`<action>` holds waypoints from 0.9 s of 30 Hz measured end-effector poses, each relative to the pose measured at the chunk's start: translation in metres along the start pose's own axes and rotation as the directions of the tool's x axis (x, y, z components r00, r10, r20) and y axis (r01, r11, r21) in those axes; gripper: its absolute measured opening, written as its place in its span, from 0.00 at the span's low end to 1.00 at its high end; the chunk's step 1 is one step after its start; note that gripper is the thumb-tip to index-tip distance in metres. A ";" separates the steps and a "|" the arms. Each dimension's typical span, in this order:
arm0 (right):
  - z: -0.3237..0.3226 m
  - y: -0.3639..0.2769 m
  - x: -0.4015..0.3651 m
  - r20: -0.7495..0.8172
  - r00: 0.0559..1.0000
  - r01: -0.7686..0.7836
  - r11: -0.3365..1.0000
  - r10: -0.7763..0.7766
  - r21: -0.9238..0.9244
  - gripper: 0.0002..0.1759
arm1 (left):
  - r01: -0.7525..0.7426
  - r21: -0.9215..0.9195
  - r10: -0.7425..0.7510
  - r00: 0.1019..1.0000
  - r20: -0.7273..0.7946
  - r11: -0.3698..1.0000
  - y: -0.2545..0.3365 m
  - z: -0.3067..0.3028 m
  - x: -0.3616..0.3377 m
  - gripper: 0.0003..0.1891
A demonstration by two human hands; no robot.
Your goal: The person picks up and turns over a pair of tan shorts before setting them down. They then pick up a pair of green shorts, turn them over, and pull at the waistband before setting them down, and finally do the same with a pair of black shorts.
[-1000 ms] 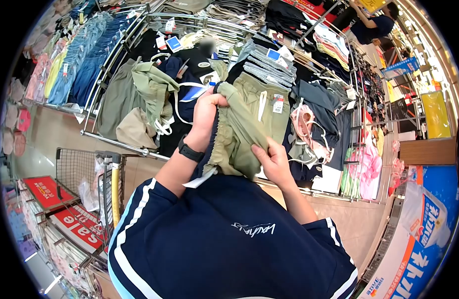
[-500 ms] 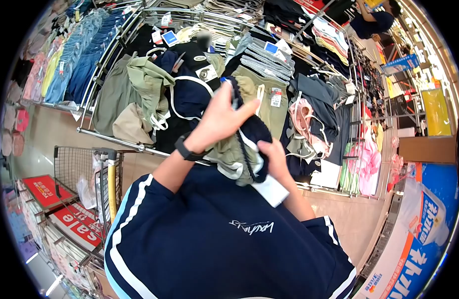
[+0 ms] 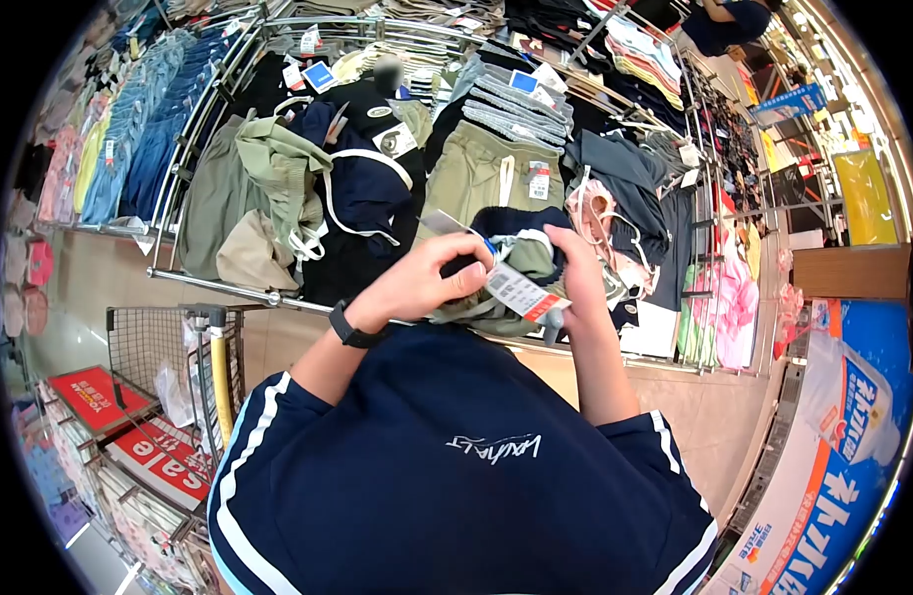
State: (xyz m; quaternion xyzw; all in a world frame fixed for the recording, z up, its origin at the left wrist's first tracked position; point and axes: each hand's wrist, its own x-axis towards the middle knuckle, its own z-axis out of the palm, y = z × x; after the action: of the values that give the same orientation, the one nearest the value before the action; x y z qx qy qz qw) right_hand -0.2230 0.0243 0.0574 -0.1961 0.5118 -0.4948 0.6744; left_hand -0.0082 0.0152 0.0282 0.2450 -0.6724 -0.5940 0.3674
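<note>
A bundled navy and green garment (image 3: 529, 252) is held between my hands in front of my chest. My left hand (image 3: 432, 279) is closed at its left side, fingers pinched near a white price tag (image 3: 519, 291) with a red-orange end. On the right, my right hand (image 3: 578, 268) is wrapped round the bundle's edge. Green shorts (image 3: 476, 171) with a white drawstring lie flat just beyond. To their left are a navy garment (image 3: 365, 193) with white trim and a crumpled light green one (image 3: 283, 164).
A metal rail (image 3: 228, 288) edges the display table. Folded grey garments (image 3: 511, 109) are stacked farther back. A wire cart (image 3: 144, 342) with a yellow handle stands at left, above red sale signs (image 3: 154, 461). Pink clothes (image 3: 722, 312) hang at right. Another person (image 3: 724, 28) is at top right.
My hands have moved apart, and the garment between them has turned and bunched up. The price tag now faces up between my hands, and the view has shifted slightly.
</note>
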 end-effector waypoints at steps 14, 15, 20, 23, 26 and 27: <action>0.055 -0.038 -0.010 0.584 0.757 0.493 0.843 -0.293 -0.215 0.15 | -0.166 -0.467 -0.119 0.845 -0.522 0.869 0.016 0.044 -0.021 0.16; 0.052 -0.040 -0.013 0.643 0.724 0.560 0.758 -0.251 -0.334 0.15 | -0.168 -0.506 -0.141 0.845 -0.516 0.846 0.016 0.045 -0.022 0.16; 0.048 -0.028 -0.009 0.528 0.809 0.530 0.707 -0.256 -0.469 0.07 | 0.008 -0.587 -0.227 0.926 -0.301 0.809 0.011 0.062 -0.033 0.16; 0.045 -0.033 -0.005 0.444 0.882 0.321 0.892 -0.158 -0.319 0.05 | 0.068 -0.509 -0.195 0.960 -0.199 0.858 0.016 0.065 -0.035 0.16; 0.039 -0.035 -0.002 0.435 0.892 0.279 0.905 -0.120 -0.322 0.06 | 0.103 -0.480 -0.191 0.972 -0.138 0.871 0.016 0.062 -0.031 0.15; 0.039 -0.035 -0.002 0.424 0.896 0.289 0.897 -0.131 -0.333 0.06 | 0.116 -0.482 -0.199 0.972 -0.125 0.868 0.016 0.062 -0.030 0.15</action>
State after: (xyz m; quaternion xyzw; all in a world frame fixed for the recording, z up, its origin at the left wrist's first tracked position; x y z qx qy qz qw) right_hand -0.2047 0.0012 0.1009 -0.4755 0.4299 -0.4058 0.6515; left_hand -0.0366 0.0796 0.0366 0.2525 -0.4514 -0.7445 0.4222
